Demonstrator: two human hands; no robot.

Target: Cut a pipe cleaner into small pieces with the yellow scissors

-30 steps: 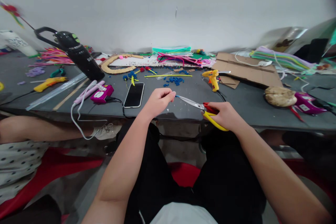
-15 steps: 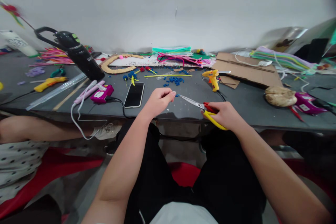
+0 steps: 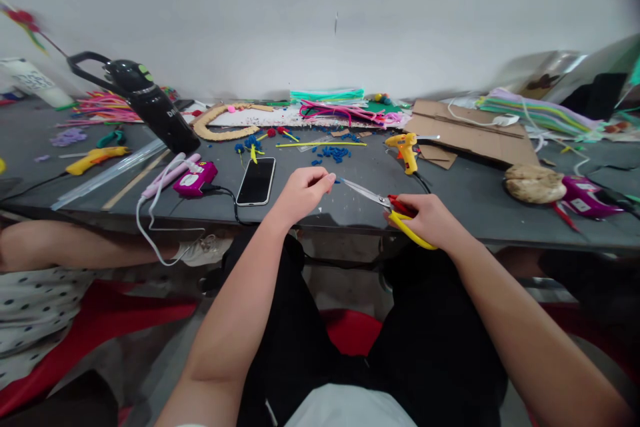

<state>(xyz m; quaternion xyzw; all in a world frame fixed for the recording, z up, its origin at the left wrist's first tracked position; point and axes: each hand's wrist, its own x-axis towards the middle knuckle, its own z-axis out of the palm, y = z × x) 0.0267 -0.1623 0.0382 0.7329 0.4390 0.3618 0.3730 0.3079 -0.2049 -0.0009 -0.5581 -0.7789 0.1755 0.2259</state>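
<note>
My left hand (image 3: pixel 309 190) is closed in a pinch on a small blue pipe cleaner piece (image 3: pixel 337 181), whose end sticks out past the fingertips. My right hand (image 3: pixel 425 217) grips scissors (image 3: pixel 373 195) by their red and yellow handles. The blades point left, with their tips close to the blue piece; whether they touch it I cannot tell. Beyond my hands lies a scatter of short blue pieces (image 3: pixel 335 154), and a yellow pipe cleaner (image 3: pixel 320 144) stretches behind them.
A phone (image 3: pixel 257 181) lies left of my left hand. Behind my right hand is a yellow glue gun (image 3: pixel 404 150). A black bottle (image 3: pixel 160 110), purple boxes (image 3: pixel 196 179), cardboard (image 3: pixel 470 130) and pipe cleaner bundles (image 3: pixel 330 110) stand around. Another person's leg (image 3: pixel 85 247) shows at left.
Almost nothing differs. Both hands stay in place, the left pinching the blue piece and the right holding the scissors; the view shifts very slightly.
</note>
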